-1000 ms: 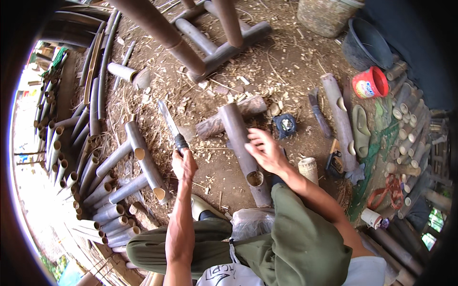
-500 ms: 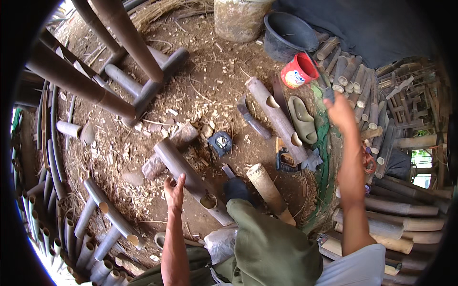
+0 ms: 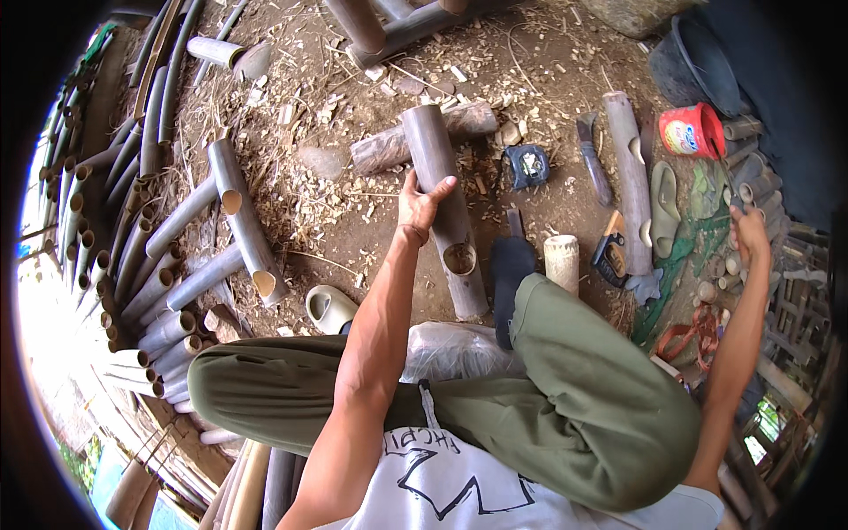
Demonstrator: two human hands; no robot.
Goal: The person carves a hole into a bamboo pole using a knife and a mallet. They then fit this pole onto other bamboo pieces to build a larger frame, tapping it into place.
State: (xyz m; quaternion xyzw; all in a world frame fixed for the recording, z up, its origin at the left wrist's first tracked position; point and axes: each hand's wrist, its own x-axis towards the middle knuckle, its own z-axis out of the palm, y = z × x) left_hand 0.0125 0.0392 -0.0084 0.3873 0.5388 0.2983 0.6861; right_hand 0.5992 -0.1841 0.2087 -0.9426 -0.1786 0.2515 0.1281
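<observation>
My left hand (image 3: 422,210) is at the side of a grey-brown bamboo tube (image 3: 433,150), its thumb across the top and its other fingers partly hidden. The tube has a round hole cut near its near end, and its far part lies over a short log (image 3: 380,152). Out to the right, my right hand (image 3: 751,234) is closed around the dark handle of a slim tool, whose exact kind is hard to make out. That hand is below a red bucket (image 3: 693,131). A second notched bamboo tube (image 3: 629,168) lies between my hands.
A tape measure (image 3: 527,166), a machete (image 3: 594,159), a saw handle (image 3: 609,252) and a green clog (image 3: 664,210) lie on the chip-strewn ground. A black tub (image 3: 693,66) stands far right. A joined bamboo frame (image 3: 238,212) and stacked bamboo are at left.
The view has swung, shifting the scene rightward and upward on the left side. My right hand has lowered a little away from the red bucket with the tool; my left hand stays at the tube.
</observation>
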